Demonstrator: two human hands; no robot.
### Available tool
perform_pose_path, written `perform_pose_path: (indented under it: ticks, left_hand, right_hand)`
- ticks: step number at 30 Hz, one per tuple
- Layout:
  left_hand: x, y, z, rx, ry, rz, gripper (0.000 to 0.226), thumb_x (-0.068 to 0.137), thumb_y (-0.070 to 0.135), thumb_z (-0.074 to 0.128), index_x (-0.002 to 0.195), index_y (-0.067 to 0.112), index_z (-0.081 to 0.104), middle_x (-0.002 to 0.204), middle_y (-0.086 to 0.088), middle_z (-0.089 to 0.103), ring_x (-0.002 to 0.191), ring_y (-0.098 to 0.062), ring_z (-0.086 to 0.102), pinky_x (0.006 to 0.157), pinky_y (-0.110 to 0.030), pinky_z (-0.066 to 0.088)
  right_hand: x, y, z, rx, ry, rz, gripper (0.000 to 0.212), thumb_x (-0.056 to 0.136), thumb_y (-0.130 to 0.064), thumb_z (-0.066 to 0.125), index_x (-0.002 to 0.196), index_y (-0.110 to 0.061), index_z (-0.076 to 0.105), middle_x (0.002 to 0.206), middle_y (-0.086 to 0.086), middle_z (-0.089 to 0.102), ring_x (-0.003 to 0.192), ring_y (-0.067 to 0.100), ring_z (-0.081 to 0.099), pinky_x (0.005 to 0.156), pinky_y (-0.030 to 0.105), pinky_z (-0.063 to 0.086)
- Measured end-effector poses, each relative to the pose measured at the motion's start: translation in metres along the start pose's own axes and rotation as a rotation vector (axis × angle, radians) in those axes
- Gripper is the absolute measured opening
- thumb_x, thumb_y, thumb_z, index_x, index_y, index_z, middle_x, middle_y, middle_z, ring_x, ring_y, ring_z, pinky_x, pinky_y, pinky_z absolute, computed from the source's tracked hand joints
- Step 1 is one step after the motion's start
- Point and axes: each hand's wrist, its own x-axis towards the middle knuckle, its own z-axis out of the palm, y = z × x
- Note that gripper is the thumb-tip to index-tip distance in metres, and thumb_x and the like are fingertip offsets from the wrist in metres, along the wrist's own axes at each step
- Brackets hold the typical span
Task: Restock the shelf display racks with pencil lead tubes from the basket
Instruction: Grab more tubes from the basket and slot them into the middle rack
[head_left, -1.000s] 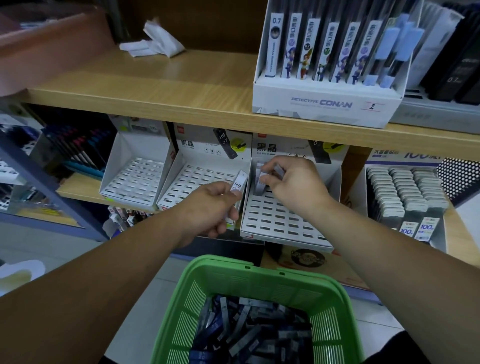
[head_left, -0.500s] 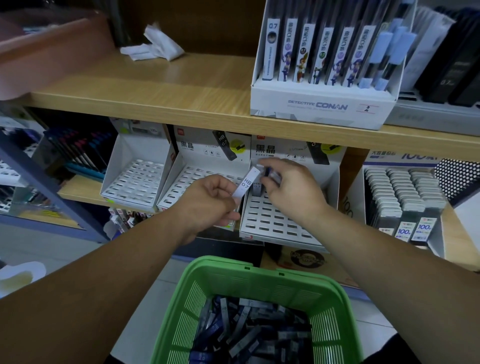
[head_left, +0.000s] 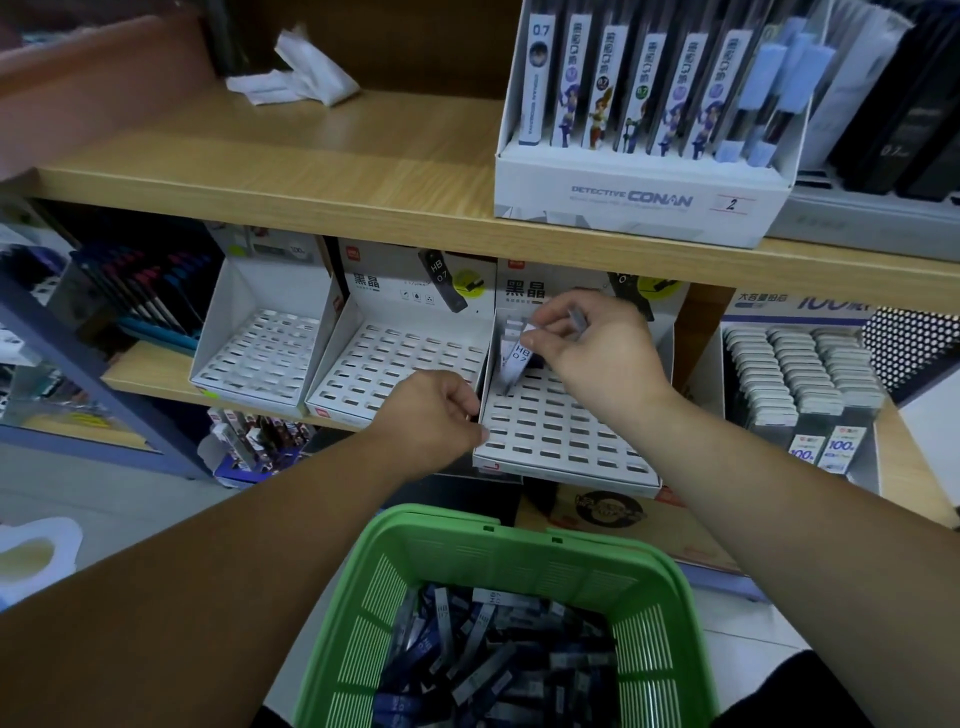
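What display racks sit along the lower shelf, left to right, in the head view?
An empty white slotted cardboard rack → second white slotted rack, also empty → third white slotted rack, where the right hand pinches an HB 0.7 lead tube → tray of grey-capped lead cases.

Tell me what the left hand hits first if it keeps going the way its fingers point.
Probably the left edge of the slotted white rack, the one where the right hand holds a lead tube. The left hand, fingers curled, sits just beside that edge, though depth is unclear.
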Motion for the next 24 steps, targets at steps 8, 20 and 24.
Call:
perform_pose_path:
  ticks: [8, 20, 24]
  left_hand:
    - [0.004, -0.004, 0.001, -0.004, 0.010, 0.013, 0.024, 0.079, 0.023, 0.090, 0.089, 0.020, 0.069, 0.083, -0.006, 0.073, 0.066, -0.012, 0.063, 0.058, -0.020, 0.049]
    - [0.005, -0.004, 0.001, -0.014, 0.001, -0.001, 0.023, 0.079, 0.022, 0.090, 0.089, 0.017, 0.070, 0.083, -0.009, 0.074, 0.068, -0.013, 0.064, 0.062, -0.023, 0.053]
    - [0.001, 0.002, -0.001, 0.020, 0.058, -0.001, 0.016, 0.082, 0.023, 0.085, 0.087, 0.020, 0.070, 0.081, -0.003, 0.073, 0.070, -0.014, 0.066, 0.062, -0.023, 0.051]
  right_hand:
    - [0.002, 0.005, 0.008, -0.178, -0.006, -0.079, 0.006, 0.092, -0.023, 0.076, 0.093, -0.028, 0.072, 0.092, -0.006, 0.073, 0.088, 0.017, 0.065, 0.081, 0.035, 0.056]
    - [0.004, 0.025, 0.012, -0.315, -0.197, -0.198, 0.019, 0.096, -0.020, 0.070, 0.111, -0.028, 0.078, 0.119, -0.005, 0.071, 0.115, 0.015, 0.063, 0.102, 0.037, 0.051]
    - [-0.003, 0.011, 0.005, -0.050, -0.153, 0.009, 0.023, 0.105, -0.033, 0.057, 0.115, -0.023, 0.075, 0.106, -0.008, 0.073, 0.094, 0.006, 0.067, 0.086, 0.027, 0.054]
